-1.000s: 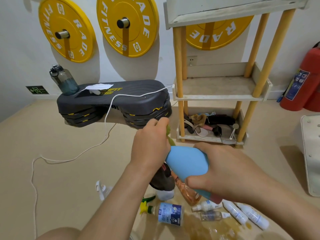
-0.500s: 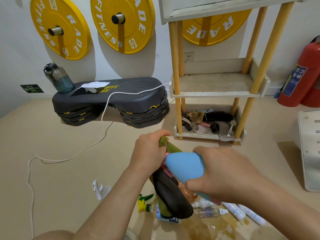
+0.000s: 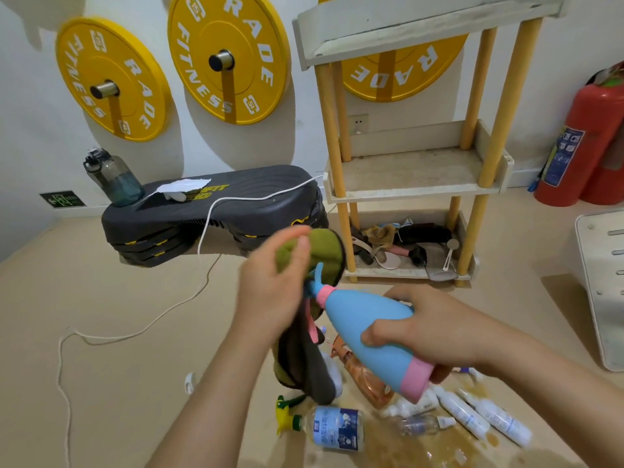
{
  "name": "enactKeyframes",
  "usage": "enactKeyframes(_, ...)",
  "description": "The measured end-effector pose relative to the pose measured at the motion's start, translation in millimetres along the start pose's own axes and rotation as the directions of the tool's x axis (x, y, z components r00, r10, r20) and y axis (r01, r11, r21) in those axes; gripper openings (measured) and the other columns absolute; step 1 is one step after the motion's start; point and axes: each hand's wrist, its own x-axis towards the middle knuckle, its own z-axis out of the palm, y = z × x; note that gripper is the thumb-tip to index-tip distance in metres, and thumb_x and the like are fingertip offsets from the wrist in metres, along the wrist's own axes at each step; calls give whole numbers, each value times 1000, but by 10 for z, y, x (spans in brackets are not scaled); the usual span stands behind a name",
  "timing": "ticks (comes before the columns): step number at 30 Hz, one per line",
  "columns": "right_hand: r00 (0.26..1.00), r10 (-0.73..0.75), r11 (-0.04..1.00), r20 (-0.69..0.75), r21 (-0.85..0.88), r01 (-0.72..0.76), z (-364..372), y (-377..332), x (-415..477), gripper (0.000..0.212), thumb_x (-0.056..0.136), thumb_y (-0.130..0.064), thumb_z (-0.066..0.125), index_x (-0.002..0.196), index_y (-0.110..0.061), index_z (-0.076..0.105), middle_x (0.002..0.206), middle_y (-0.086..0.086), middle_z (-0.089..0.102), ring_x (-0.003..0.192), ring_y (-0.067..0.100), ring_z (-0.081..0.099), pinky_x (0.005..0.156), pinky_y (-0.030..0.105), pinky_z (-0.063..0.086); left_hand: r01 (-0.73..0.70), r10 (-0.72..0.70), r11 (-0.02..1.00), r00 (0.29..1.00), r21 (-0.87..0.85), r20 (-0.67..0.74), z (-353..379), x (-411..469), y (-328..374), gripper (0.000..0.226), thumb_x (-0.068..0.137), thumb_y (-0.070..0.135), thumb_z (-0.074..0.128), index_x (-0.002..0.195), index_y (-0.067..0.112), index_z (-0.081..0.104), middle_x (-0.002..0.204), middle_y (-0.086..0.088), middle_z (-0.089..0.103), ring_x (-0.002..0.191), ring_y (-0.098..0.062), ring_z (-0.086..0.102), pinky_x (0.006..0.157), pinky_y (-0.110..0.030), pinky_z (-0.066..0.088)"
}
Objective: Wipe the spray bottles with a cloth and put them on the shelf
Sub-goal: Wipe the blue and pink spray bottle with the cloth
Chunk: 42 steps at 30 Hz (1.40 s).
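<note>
- Blue bottle (image 3: 368, 336) with pink base was tilted, nozzle (image 3: 317, 278) up-left against the cloth (image 3: 320, 251).
- Green cloth covered that nozzle.
- Other bottles (image 3: 337, 428) lay on the floor (image 3: 101, 366).

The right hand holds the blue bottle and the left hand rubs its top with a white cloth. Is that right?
Not quite. The head view shows the cloth is green with a dark side, not white. The rest is right: the right hand holds the blue bottle, and the left hand rubs its top with the cloth.
</note>
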Motion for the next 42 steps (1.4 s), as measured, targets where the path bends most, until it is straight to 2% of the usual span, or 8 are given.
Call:
enactKeyframes(3,999,-43,990,-5,-135,42,41,-75,-85,43,66,-54,77,99,-30,63,88,2,67,67,25,72,50,35,58,-107,44,956,973,274,229,187,-126,-108,23,99,36,53,116,30,68,113,16,65,110,-8,59,94,-26,45)
enactKeyframes(7,999,-47,990,21,-130,49,11,-81,-140,43,65,-53,78,98,-29,66,89,5,69,67,27,71,50,35,56,-121,125,907,992,403,16,182,-132,-231,16,100,32,51,106,25,64,78,1,65,77,-22,58,67,-34,45)
enactKeyframes(12,995,-7,992,103,123,-6,-334,61,-136,60,56,-54,75,108,-25,66,86,13,70,60,24,70,51,31,54,192,-228,973,893,-130,-389,-70,86,-192,12,95,21,61,87,21,70,77,6,68,76,-17,64,74,-26,48)
enactKeyframes(15,992,-69,870,108,494,6,-454,192,-97,78,42,-51,77,112,-18,66,85,13,73,65,25,71,50,30,53,291,-558,549,825,-783,-86,-300,203,-146,23,100,30,54,95,17,72,100,-9,75,81,-22,71,81,-40,59)
enactKeyframes(20,962,-170,774,214,634,-4,-85,167,-23,79,47,-46,76,116,-9,66,111,27,69,89,33,68,80,49,50,374,-397,177,874,-910,282,-211,37,169,44,103,42,36,125,14,62,119,-16,70,112,-32,67,97,-54,51)
enactKeyframes(31,955,-297,898,-30,331,289,121,118,14,51,63,-58,75,106,-30,72,96,-6,74,84,12,73,71,32,58,421,-603,342,784,-840,148,-138,27,201,29,96,31,59,93,5,72,97,-14,74,101,-31,70,102,-49,50)
enactKeyframes(36,918,-314,917,-241,173,359,165,136,24,60,52,-72,66,102,-38,70,94,-12,71,80,5,68,69,33,59,368,-600,570,797,-735,-67,-129,28,222,34,97,29,58,68,13,62,53,0,64,49,-15,62,59,-30,51)
enactKeyframes(42,925,-218,930,-312,221,293,137,89,98,41,69,-61,69,97,-31,70,86,-8,70,70,4,66,54,17,47,399,-485,539,867,-742,115,-76,-22,225,27,100,30,56,106,7,69,94,-13,76,78,-22,74,62,-32,59)
